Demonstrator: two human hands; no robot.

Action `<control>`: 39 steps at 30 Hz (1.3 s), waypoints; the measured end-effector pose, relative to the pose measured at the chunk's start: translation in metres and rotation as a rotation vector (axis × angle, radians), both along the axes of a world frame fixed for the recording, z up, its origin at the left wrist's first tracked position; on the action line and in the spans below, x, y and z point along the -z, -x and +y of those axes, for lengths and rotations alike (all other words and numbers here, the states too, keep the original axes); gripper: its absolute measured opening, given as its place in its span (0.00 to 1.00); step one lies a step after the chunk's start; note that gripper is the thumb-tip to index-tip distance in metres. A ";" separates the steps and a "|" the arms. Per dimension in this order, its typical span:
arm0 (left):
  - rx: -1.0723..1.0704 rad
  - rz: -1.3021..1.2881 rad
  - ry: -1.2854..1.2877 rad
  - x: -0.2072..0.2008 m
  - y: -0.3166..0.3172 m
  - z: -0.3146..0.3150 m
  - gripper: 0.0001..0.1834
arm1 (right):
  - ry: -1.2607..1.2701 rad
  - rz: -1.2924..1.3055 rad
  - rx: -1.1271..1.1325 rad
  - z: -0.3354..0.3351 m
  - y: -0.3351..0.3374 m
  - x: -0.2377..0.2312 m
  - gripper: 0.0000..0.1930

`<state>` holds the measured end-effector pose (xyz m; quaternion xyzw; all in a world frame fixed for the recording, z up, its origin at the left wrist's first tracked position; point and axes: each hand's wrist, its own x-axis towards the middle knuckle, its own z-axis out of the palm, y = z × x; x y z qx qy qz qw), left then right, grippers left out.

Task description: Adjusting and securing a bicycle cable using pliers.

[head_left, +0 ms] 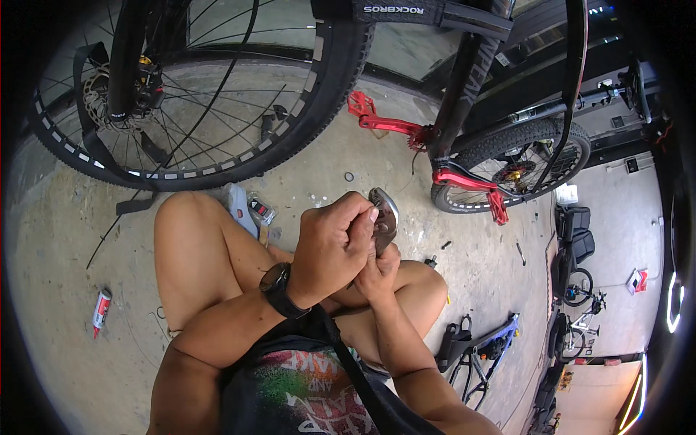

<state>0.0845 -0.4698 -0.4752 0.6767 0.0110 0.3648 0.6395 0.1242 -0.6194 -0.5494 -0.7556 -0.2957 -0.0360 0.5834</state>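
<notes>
Curved metal part [388, 223], frame centre: left hand [332, 245] pinching it, right hand [378, 275] clasped round lower end. Bicycle front wheel [335, 80] upper left.

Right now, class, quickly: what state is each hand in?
Left hand: closed, thumb and fingers at the curved metal part; anything else inside is hidden.
Right hand: closed around that part's lower end.

Pretty clearly a bike workshop, though home garage or shop is hard to tell. A mountain bike [464, 90] with red cranks [391, 125] stands on stained bare concrete floor [391, 174], with a squeeze tube [101, 310] and loose bike frame [499, 333] lying around, plus more bikes [589, 319] along the wall [627, 239].
</notes>
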 end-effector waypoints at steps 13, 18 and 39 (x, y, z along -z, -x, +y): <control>-0.044 -0.017 -0.019 0.000 0.003 -0.005 0.06 | 0.022 0.075 0.013 -0.004 -0.003 -0.003 0.12; -0.040 -0.007 -0.030 0.000 0.003 -0.004 0.06 | 0.018 0.036 0.003 0.000 -0.001 -0.011 0.11; -0.008 0.020 -0.016 -0.004 0.006 -0.003 0.06 | 0.113 -0.063 0.050 0.004 0.000 -0.028 0.17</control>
